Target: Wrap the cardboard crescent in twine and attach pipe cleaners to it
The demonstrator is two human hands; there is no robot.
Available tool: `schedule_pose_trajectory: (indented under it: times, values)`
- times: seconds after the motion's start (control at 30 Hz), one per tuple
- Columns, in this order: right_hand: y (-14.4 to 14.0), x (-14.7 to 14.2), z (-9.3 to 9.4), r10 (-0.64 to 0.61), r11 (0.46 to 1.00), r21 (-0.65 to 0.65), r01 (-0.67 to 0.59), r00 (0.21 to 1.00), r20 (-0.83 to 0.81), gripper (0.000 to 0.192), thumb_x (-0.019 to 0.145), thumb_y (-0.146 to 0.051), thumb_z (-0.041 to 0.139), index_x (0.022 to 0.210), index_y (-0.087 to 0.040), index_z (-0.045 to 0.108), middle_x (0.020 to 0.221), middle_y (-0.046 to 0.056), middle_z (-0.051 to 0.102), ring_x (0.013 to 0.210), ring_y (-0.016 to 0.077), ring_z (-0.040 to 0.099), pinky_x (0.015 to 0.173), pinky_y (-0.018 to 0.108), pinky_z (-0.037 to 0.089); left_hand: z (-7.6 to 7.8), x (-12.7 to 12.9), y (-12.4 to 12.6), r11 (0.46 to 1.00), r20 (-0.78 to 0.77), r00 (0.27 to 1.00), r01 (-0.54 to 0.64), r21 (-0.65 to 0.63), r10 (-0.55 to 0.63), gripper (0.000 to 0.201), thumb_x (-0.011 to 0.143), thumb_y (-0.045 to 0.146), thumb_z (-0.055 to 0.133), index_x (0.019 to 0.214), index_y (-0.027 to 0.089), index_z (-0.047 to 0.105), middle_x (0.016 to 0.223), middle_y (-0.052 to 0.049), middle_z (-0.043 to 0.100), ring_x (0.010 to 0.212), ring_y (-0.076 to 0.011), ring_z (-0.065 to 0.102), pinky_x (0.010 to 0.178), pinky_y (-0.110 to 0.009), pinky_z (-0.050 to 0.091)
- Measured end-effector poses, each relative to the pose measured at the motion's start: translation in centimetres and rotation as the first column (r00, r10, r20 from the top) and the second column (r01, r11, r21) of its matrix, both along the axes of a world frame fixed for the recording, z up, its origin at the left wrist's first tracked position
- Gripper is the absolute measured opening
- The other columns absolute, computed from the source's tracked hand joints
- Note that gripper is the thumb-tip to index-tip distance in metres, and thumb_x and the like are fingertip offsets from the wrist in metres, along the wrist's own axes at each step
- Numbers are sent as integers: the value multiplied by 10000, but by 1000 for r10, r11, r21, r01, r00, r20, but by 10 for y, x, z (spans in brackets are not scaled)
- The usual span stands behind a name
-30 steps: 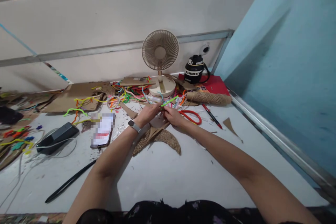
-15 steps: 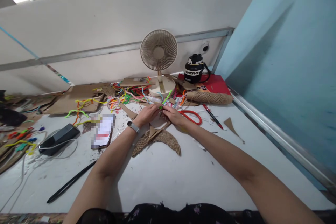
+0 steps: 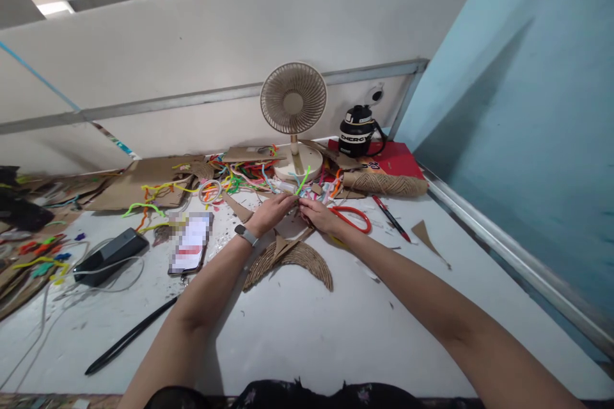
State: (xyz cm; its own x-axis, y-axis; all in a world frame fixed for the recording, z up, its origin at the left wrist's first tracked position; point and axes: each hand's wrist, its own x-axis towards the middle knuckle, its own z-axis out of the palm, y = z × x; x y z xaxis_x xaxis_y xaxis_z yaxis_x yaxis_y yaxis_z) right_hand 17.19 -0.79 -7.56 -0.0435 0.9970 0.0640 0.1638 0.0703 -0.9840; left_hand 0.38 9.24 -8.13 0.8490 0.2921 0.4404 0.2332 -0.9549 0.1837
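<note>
My left hand [image 3: 274,212] and my right hand [image 3: 317,215] meet at the middle of the white table, fingertips pinched together. Between them they hold a bright green pipe cleaner [image 3: 303,180], its free end sticking up and to the right. The part inside my fingers is hidden. Just below my hands lies a brown crescent [image 3: 307,257] of coiled cord, with a pointed piece of cardboard [image 3: 284,245] across it. Red-handled scissors [image 3: 357,218] lie by my right hand, partly under the wrist.
Behind my hands stand a small fan [image 3: 293,102] and a heap of coloured pipe cleaners [image 3: 235,179]. A black bottle [image 3: 355,133], a twine roll [image 3: 386,183] and a pen [image 3: 391,218] are to the right. A phone [image 3: 190,243] and a dark box [image 3: 111,257] lie left.
The whole view has shifted slightly. My hands stay together at nearly the same spot, and the green pipe cleaner still sticks up between them, with less of its lower part showing.
</note>
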Motion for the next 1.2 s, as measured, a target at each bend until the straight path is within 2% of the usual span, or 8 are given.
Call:
schedule_pose_trajectory:
  times: [0.13,0.33,0.5,0.7,0.93,1.2]
  values:
    - [2,0,-2,-3,1000,-7,3,1000,-28,150,839,-337,473,840,-199,531,552,-71,426,461,91,390,445,224,308,1,1,-1,1000,10,1000,-5,-11,5,307,967,201,428,1254,192,537,1173,-99,619,1049,-184,618,920,-327,503]
    - [1,-2,-3,-67,998,14,68,997,-39,184,847,-343,485,955,-199,525,595,-71,451,465,88,422,439,216,340,0,3,0,998,73,997,-3,-64,7,280,968,208,423,1213,183,555,1115,-90,626,1013,-188,617,905,-354,506]
    - [1,-2,-1,-52,999,7,52,998,-30,111,845,-307,480,874,-201,498,590,-67,459,457,88,437,432,215,357,0,6,-2,991,132,991,3,-131,15,259,974,236,417,1160,176,587,1072,-95,631,995,-190,613,885,-344,507]
    - [1,-1,0,-45,999,15,45,999,-26,94,862,-285,459,882,-204,501,585,-65,455,445,93,445,427,221,373,0,8,-3,973,231,973,45,-224,8,286,973,247,416,1184,172,593,1088,-106,626,1025,-193,599,915,-351,489]
    - [1,0,-1,-40,999,31,40,999,1,82,869,-278,462,862,-210,508,568,-64,458,440,99,446,422,221,371,-3,8,-2,954,306,952,113,-276,-24,319,981,321,408,1158,177,632,1056,-116,630,988,-205,606,870,-357,503]
    - [-1,0,-4,-60,995,81,55,997,56,95,876,-281,443,884,-218,514,570,-65,455,467,106,443,440,219,367,-2,13,-7,947,348,937,87,-308,27,284,971,289,432,1117,178,649,1023,-103,631,949,-195,607,853,-347,500]
